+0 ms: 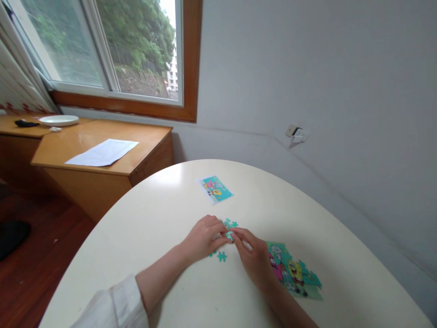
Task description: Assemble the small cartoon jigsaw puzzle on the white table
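Both hands meet over a small cluster of teal jigsaw pieces on a round cream table. My left hand has its fingers curled and pinched on a teal piece at the fingertips. My right hand pinches the same spot from the other side, fingers pressed together. One loose teal piece lies just below my left hand. A partly built cartoon puzzle lies to the right of my right hand, partly hidden by the wrist. A small reference picture card sits farther back on the table.
A wooden desk with a white paper sheet stands to the left under a window. A white plate and a dark object lie farther left. A wall socket is on the grey wall.
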Demonstrator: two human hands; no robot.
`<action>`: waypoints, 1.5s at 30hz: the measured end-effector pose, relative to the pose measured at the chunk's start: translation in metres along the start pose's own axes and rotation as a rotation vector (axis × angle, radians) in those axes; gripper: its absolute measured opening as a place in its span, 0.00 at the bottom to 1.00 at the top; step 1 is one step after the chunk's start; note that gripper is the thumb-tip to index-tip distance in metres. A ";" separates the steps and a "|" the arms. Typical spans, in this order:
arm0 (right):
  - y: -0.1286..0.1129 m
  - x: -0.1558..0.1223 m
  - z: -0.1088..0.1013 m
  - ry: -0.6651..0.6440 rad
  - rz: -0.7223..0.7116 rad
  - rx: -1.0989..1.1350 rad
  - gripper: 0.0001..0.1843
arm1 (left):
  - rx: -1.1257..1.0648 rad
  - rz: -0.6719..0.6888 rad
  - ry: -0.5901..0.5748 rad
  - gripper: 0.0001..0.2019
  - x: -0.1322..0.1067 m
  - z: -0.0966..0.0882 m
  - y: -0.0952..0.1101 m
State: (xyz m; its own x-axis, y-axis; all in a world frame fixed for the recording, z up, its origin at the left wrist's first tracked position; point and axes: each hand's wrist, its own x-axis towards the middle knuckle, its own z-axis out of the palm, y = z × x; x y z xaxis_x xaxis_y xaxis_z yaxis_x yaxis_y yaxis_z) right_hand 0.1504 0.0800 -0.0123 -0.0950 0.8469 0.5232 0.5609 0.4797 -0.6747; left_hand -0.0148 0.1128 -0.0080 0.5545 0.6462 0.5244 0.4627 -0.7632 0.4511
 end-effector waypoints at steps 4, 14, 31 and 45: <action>0.002 0.000 0.001 -0.010 0.025 0.039 0.08 | 0.003 0.007 -0.011 0.16 0.000 -0.001 0.001; -0.001 0.001 0.001 -0.001 0.066 0.081 0.07 | 0.028 0.049 0.013 0.15 0.000 -0.003 0.002; -0.004 0.004 0.001 0.017 0.066 0.058 0.06 | 0.045 0.108 0.060 0.14 0.000 -0.001 0.002; -0.001 0.002 0.001 0.007 0.023 0.021 0.08 | 0.061 0.135 0.102 0.12 0.002 -0.002 0.004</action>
State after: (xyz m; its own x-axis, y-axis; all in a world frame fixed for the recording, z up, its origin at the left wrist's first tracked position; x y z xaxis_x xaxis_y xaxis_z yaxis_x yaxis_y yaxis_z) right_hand 0.1489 0.0819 -0.0111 -0.0765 0.8561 0.5112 0.5455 0.4651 -0.6972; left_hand -0.0131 0.1111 -0.0042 0.5429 0.5325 0.6493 0.4311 -0.8403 0.3287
